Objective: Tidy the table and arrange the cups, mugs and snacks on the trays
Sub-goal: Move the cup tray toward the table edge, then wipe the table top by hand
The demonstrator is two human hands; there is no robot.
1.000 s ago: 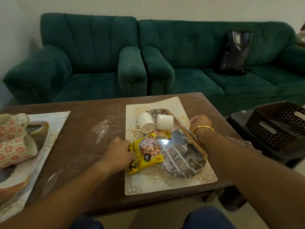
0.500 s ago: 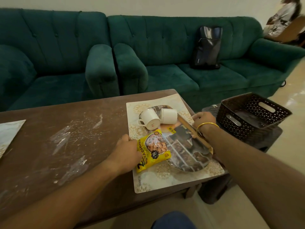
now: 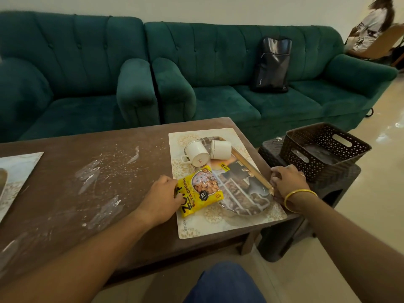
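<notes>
A shiny patterned tray (image 3: 244,193) lies on a cream placemat (image 3: 229,226) at the right end of the brown table (image 3: 87,171). Two white cups (image 3: 196,155) (image 3: 220,149) lie on their sides at the tray's far end. A yellow snack packet (image 3: 201,191) rests across the tray's left part. My left hand (image 3: 162,197) is closed at the tray's left rim, its fingertips hidden under the packet's edge. My right hand (image 3: 286,182), with a gold bangle on its wrist, grips the tray's right rim.
A dark perforated basket (image 3: 323,147) sits on a dark stool (image 3: 306,215) just right of the table. A second placemat (image 3: 17,169) shows at the left edge. Green sofas with a black backpack (image 3: 272,64) stand behind. A person (image 3: 371,25) sits far right.
The view has swung right, so the left tray with floral mugs is out of sight. My right hand has slid along the tray's right rim toward me. My left hand stays by the packet.
</notes>
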